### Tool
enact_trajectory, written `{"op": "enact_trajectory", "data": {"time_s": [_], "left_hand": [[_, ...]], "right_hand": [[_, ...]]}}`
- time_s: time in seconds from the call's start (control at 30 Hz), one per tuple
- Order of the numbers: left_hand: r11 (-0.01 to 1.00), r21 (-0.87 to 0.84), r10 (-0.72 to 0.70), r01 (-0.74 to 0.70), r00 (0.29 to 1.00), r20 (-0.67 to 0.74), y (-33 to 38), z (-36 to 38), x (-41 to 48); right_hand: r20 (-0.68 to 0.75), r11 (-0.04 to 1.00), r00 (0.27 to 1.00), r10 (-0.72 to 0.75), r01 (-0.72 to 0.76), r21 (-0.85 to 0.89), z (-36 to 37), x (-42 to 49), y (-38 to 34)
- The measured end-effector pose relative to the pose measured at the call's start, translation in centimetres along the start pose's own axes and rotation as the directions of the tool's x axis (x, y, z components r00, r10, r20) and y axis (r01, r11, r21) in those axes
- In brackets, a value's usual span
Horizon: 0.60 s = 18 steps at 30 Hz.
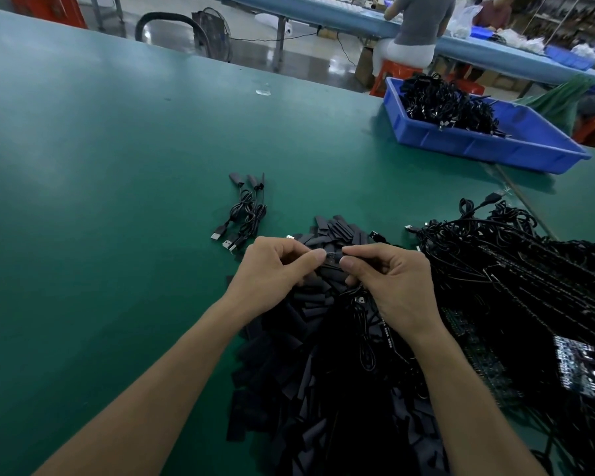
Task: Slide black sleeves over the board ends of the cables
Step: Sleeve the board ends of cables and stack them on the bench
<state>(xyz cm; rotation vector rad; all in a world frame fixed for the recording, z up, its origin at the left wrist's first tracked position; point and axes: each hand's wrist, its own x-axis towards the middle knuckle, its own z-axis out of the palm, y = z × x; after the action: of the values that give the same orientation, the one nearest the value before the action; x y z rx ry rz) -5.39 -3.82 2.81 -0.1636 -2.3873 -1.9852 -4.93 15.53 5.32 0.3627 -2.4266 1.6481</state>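
My left hand and my right hand meet above a heap of flat black sleeves on the green table. Between the thumbs and forefingers of both hands is one small black piece, a sleeve at a cable's board end; my left hand pinches the sleeve side, my right hand pinches the cable side. The cable hangs down under my right hand. Three sleeved cables with USB plugs lie together beyond my left hand.
A tangled pile of black cables with boards lies to the right. A blue bin holding more cables stands at the far right. A person sits on a red stool at another bench behind. The green tabletop stretches to the left.
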Motion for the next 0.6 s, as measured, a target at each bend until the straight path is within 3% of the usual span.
{"op": "enact_trajectory", "data": {"time_s": [0.17,0.33,0.6], "left_hand": [[0.993,-0.106,-0.05,0.06,0.995,0.091,0.3,-0.1,0.1],[0.993,-0.113,-0.029,0.043,0.991,0.128,0.1,-0.1,0.1],[0.995,-0.097,-0.017,0.033,0.986,0.168,0.0,0.1,-0.1]], "right_hand": [[0.033,0.999,0.999,0.009,-0.011,0.051,-0.3,0.1,-0.3],[0.104,1.0,0.995,-0.005,0.002,0.025,-0.6,0.2,-0.9],[0.1,1.0,0.995,0.001,-0.003,0.027,-0.8,0.1,-1.0]]}}
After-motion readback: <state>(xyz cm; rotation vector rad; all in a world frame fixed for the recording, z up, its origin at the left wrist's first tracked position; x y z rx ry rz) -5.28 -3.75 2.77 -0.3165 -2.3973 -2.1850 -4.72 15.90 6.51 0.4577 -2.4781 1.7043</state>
